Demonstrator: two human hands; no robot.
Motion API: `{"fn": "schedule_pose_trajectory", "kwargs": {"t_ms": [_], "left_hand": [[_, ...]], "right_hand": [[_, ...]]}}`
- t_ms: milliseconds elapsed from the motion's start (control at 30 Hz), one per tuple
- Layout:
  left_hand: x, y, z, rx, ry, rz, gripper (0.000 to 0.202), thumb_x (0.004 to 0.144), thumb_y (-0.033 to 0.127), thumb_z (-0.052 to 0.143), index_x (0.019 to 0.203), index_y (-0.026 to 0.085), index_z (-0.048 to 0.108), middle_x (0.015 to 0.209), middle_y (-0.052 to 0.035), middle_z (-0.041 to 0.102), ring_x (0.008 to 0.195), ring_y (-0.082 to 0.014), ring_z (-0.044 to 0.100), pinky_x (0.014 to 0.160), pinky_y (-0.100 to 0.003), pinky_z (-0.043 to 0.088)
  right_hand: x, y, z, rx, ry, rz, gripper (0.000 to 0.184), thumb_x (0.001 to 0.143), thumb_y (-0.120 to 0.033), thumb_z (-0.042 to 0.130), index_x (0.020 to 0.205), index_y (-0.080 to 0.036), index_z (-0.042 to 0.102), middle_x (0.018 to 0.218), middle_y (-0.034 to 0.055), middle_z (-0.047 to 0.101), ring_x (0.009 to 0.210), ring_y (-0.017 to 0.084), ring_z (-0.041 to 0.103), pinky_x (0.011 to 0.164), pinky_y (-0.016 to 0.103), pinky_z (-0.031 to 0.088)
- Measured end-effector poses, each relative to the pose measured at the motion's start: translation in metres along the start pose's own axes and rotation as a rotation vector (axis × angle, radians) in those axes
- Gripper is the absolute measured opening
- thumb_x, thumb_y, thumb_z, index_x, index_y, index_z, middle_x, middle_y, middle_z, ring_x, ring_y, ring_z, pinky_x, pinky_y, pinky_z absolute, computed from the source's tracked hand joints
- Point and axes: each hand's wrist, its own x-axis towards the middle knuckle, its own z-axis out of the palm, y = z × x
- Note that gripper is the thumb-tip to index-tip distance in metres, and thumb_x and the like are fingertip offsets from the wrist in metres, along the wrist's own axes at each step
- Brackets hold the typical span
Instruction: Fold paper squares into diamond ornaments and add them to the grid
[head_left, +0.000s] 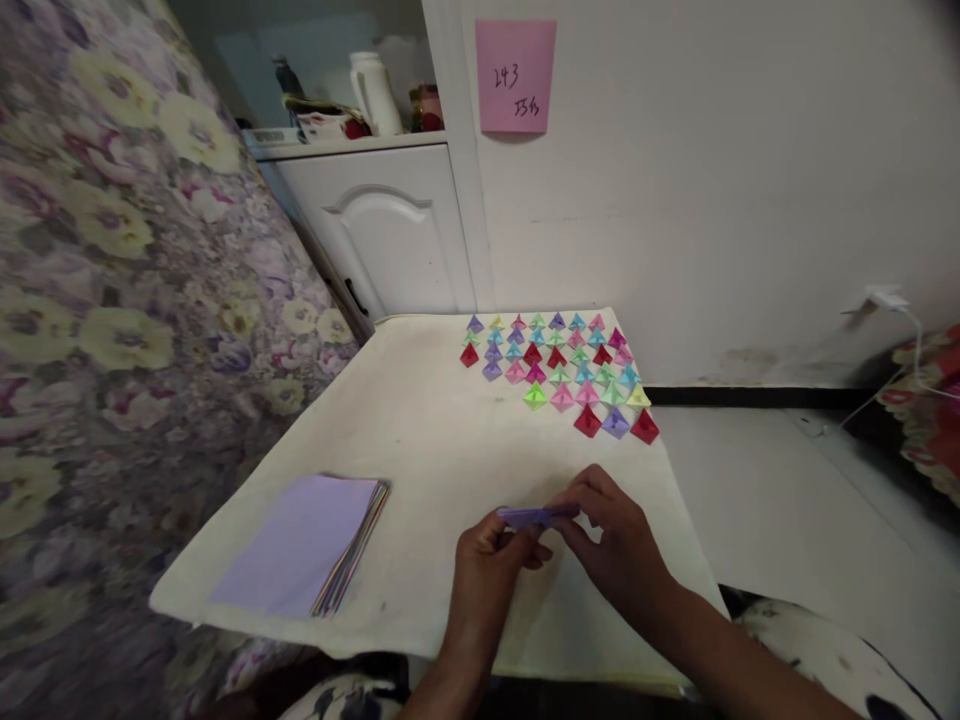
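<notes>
Head view: folded purple paper (536, 516) pinched between left hand (491, 565) and right hand (611, 540) (both gripping), long axis left-right, above table (420, 420).

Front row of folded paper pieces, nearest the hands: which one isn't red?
The purple piece, middle of that row of three; the left red piece and the right red piece flank it.

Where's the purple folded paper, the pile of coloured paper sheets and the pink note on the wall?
Purple folded paper (536, 516): head view, its middle.
Pile of coloured paper sheets (300, 540): head view, lilac top sheet.
Pink paper note (516, 75): head view, its centre.
</notes>
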Motion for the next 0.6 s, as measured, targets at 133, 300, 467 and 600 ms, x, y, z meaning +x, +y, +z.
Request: {"fn": "schedule_pose_trajectory", "kwargs": {"t_ms": [133, 300, 467, 600], "left_hand": [[-0.0008, 0.0017, 0.0007, 0.0, 0.007, -0.007, 0.012, 0.068, 0.024, 0.066, 0.073, 0.012, 0.067, 0.054, -0.0031, 0.067, 0.053, -0.0145, 0.061, 0.054, -0.023, 0.047], [0.0007, 0.0005, -0.0003, -0.014, 0.01, -0.002, 0.013, 0.067, 0.024, 0.067, 0.073, 0.013, 0.067, 0.055, -0.0033, 0.068, 0.055, -0.015, 0.062, 0.055, -0.023, 0.048], [0.0015, -0.0009, -0.0011, -0.015, 0.019, -0.008, 0.013, 0.068, 0.023, 0.067, 0.074, 0.012, 0.067, 0.055, -0.0033, 0.069, 0.055, -0.0152, 0.063, 0.055, -0.023, 0.048], [0.0009, -0.0012, -0.0009, -0.011, 0.019, -0.007, 0.014, 0.067, 0.025, 0.067, 0.074, 0.013, 0.067, 0.056, -0.0034, 0.069, 0.055, -0.0156, 0.063, 0.055, -0.023, 0.048]], "right_hand": [[-0.0001, -0.0001, 0.0013, -0.01, -0.014, 0.022, 0.012, 0.078, -0.013, 0.054, 0.08, -0.022, 0.061, 0.079, 0.0013, 0.051, 0.069, 0.013, 0.054, 0.058, 0.024, 0.044], [-0.0005, -0.0008, 0.002, 0.005, -0.026, 0.011, 0.014, 0.078, -0.011, 0.053, 0.083, -0.021, 0.06, 0.082, 0.0015, 0.052, 0.065, 0.012, 0.052, 0.057, 0.023, 0.043], [0.0002, -0.0011, 0.0019, -0.018, -0.001, 0.011, 0.012, 0.078, -0.011, 0.052, 0.08, -0.021, 0.059, 0.08, 0.0013, 0.053, 0.061, 0.011, 0.05, 0.056, 0.024, 0.042], [0.0012, -0.0015, 0.0018, -0.021, -0.012, 0.023, 0.012, 0.077, -0.011, 0.052, 0.079, -0.021, 0.058, 0.08, 0.0009, 0.053, 0.061, 0.011, 0.05, 0.056, 0.024, 0.042]]}}
